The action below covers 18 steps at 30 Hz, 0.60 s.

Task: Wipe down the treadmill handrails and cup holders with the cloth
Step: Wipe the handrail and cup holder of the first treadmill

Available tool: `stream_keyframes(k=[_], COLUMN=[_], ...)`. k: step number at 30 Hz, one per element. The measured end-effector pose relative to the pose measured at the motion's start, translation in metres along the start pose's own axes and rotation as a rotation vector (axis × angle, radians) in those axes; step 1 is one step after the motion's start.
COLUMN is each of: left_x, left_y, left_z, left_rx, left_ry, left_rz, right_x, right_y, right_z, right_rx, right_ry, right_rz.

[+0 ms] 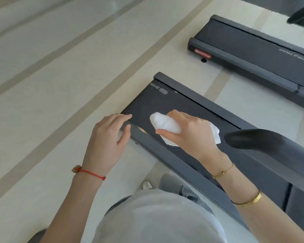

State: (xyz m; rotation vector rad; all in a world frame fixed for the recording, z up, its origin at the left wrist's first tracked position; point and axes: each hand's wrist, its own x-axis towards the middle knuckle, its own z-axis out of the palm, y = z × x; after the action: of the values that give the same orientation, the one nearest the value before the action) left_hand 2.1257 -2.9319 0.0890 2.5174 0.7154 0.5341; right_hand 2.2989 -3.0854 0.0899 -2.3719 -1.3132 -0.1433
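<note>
Floor (pixel 42 102): pale, crossed by darker diagonal stripes; fills the left half of the view.

Left hand (pixel 107 135): held above the near corner of the treadmill, fingers loosely spread and lightly bent, holding nothing. Whether the fingertips touch the side rail cannot be told. Red cord bracelet (pixel 91 173) on the wrist.

Treadmill (pixel 147 106): dark grey deck and belt, running diagonally from centre to lower right. White lettering near its far end, partly cut off. Grey side rail (pixel 165 153) along the near edge.

Shoe (pixel 146 185): light-coloured, on the floor just beside the near rail, partly hidden by the person's pale shirt (pixel 161 218).

Cloth (pixel 167 124): white, bunched, above the belt near the middle of the view. One end sticks out past the fingers toward the left; a flat corner shows behind the hand on the right.

Right hand (pixel 191 132): fingers and thumb curled round the cloth, gripping it over the belt. Thin gold chain (pixel 223 171) at the wrist, wider gold bangle (pixel 247 200) further up the forearm.

Handrail (pixel 249 140): black, rounded end, reaching in from the right edge, just right of the cloth and apart from it.

Second treadmill (pixel 244 44): same dark grey, upper right, well apart, red label on its end.
</note>
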Motion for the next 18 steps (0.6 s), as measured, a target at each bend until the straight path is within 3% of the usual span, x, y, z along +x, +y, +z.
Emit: stream_keyframes(k=[10,18], left_x=[-0.001,0.080], left_y=[-0.084,-0.158], left_z=[-0.036,-0.062], left_rx=[0.065,0.096], left_ry=[0.080,0.171], left_rz=[-0.317,-0.469], right_x=[0.081,0.212], right_y=[-0.043,-0.080], right_z=[0.072,0.131], right_rx=[0.085,0.199], right_ry=[-0.172,-0.193], right_rz=[-0.114,-0.191])
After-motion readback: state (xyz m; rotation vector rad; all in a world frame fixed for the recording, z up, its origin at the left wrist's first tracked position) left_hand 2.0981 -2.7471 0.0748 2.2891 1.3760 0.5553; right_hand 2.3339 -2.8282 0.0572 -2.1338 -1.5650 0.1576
